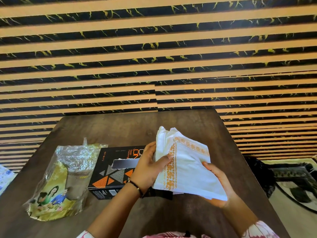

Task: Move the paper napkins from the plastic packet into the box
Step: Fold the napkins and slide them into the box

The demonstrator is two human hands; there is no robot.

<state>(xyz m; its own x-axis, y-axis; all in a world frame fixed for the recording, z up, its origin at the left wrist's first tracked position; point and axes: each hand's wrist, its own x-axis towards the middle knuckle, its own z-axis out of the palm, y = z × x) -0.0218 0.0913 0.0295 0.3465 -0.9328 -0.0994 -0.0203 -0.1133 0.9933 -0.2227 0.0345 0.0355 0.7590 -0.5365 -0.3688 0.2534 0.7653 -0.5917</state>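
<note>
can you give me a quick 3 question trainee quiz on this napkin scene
1. True or false: the stack of napkins is already inside the black box.
2. Which hand supports the stack from below? A) left hand B) right hand C) neither
3. Fill in: the plastic packet lies on the table to the ____ of the box.

Key:
1. False: both hands hold the stack above the table, over the right end of the box.
2. B: the right palm is under the near edge, while the left thumb and fingers pinch the left side.
3. Left.
</note>
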